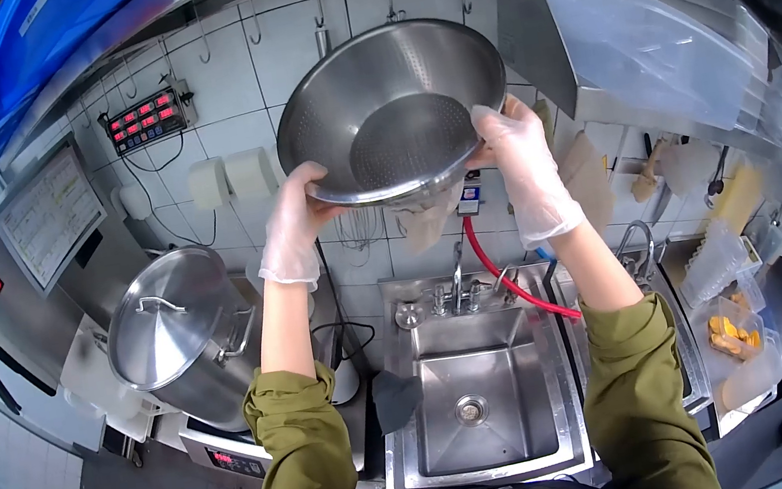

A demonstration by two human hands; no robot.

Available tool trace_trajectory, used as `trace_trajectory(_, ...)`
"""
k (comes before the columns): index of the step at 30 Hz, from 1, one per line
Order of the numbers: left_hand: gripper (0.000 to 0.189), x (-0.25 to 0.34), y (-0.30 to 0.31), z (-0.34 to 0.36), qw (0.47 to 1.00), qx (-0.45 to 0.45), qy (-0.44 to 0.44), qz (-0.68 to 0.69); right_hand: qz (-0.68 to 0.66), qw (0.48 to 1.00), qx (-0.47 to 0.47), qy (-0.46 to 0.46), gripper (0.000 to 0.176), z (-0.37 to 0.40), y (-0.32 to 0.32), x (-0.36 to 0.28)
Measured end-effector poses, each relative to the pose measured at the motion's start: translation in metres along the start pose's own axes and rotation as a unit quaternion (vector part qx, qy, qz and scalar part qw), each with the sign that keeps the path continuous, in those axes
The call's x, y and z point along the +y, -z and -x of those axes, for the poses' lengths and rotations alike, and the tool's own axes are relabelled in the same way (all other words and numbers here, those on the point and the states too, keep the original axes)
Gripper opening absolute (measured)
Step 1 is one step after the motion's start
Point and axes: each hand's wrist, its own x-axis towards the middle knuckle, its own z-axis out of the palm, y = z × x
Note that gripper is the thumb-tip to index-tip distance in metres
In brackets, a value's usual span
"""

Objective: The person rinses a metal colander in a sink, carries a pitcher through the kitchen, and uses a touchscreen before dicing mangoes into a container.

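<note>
A large perforated steel colander [391, 108] is raised against the tiled wall, above the sink, its open side tilted toward me. My left hand [293, 227], in a clear glove, grips its lower left rim. My right hand [523, 169], also gloved, holds the right rim. Both arms in olive sleeves reach up from below. Empty hooks [319, 22] line the rail just above the colander.
A steel sink [480, 403] with a faucet [458, 280] and a red hose [507, 278] lies below. A big lidded stockpot [176, 327] stands on an induction unit at left. Containers with yellow food [732, 330] sit at right. Steel shelves [644, 45] hang upper right.
</note>
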Motion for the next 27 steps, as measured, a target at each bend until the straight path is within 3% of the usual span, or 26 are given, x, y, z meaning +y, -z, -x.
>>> trace_trajectory(3,0.035,0.020,0.002,-0.002,0.998,0.027,-0.041,0.038,-0.009,0.999,-0.006,0.036,0.030,-0.016,-0.019,-0.004)
trace_trajectory(9,0.020,0.046,0.039,-0.066,0.972,0.123,-0.167,0.111,0.017,0.994,-0.082,0.068,0.027,-0.056,-0.056,-0.021)
trace_trajectory(12,0.017,0.062,0.029,-0.055,0.957,0.184,-0.151,0.166,-0.012,0.994,-0.089,0.057,0.027,-0.067,-0.064,-0.023)
trace_trajectory(14,0.017,0.065,0.026,-0.054,0.956,0.183,-0.152,0.174,-0.062,0.995,-0.075,0.002,0.025,-0.069,-0.067,-0.029)
trace_trajectory(20,0.019,0.073,0.031,-0.057,0.954,0.134,-0.215,0.158,-0.091,0.987,-0.135,0.014,0.024,-0.075,-0.065,-0.031)
trace_trajectory(21,0.020,0.073,0.031,-0.050,0.956,0.125,-0.227,0.136,0.019,0.983,-0.161,0.082,0.023,-0.079,-0.058,-0.023)
trace_trajectory(23,0.021,0.075,0.028,-0.036,0.964,0.164,-0.191,0.081,0.232,0.927,-0.204,0.213,0.023,-0.089,-0.045,0.002)
trace_trajectory(25,0.022,0.070,0.028,-0.035,0.966,0.181,-0.181,0.042,0.024,0.986,-0.161,0.040,0.020,-0.082,-0.048,0.008)
trace_trajectory(26,0.022,0.061,0.031,-0.041,0.965,0.180,-0.190,0.032,-0.081,0.986,-0.135,-0.048,0.019,-0.079,-0.050,0.010)
trace_trajectory(27,0.023,0.055,0.033,-0.044,0.963,0.180,-0.198,0.021,-0.070,0.988,-0.131,-0.047,0.019,-0.078,-0.051,0.011)
